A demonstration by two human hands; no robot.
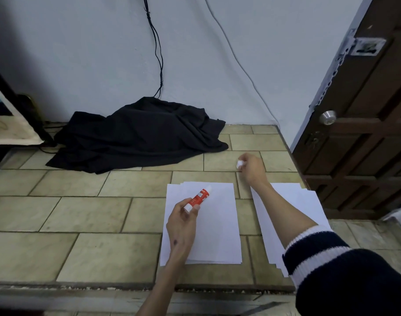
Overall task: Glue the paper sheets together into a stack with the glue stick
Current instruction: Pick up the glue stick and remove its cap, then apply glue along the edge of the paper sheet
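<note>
Two paper piles (215,224) lie on the floor (81,215). Left hand (182,221) grips the uncapped glue stick (198,198) over the left pile; right hand (252,166) pinches its cap (240,164). Spread glue evenly out to the edges.

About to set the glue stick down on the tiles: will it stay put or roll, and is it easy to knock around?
The glue stick, held in the left hand, looks like a smooth round tube, so laid on its side it would probably roll. It seems small and light, so a nudge would likely send it skidding. The right hand holds what looks like its cap, so the glue end may smear.
</note>
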